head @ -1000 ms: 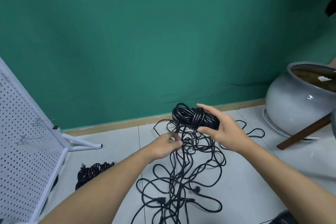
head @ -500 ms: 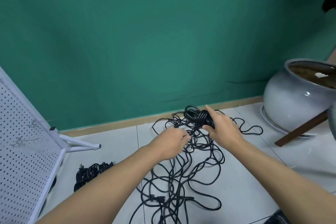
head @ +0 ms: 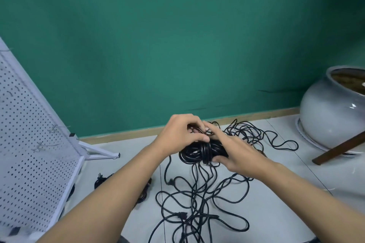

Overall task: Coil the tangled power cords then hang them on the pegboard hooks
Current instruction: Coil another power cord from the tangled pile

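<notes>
A black coiled bundle of power cord [head: 199,152] is held above the floor between both hands. My right hand [head: 235,152] grips the bundle from the right, thumb underneath. My left hand [head: 181,134] lies over its top left with fingers curled on the cord strands. Below and behind the bundle, a tangle of loose black cords [head: 201,203] spreads over the white floor, with plugs among the loops. A white pegboard [head: 29,154] with wire hooks [head: 57,127] leans at the left.
Another black cord bundle [head: 102,178] lies on the floor by the pegboard's foot, partly hidden by my left forearm. A large grey ceramic pot [head: 331,116] stands at the right with a brown wooden stick [head: 339,149] leaning against it. A green wall is behind.
My left hand has risen from the loose cords onto the top of the bundle. Both hands and the bundle have come closer together and the view has shifted to the left.
</notes>
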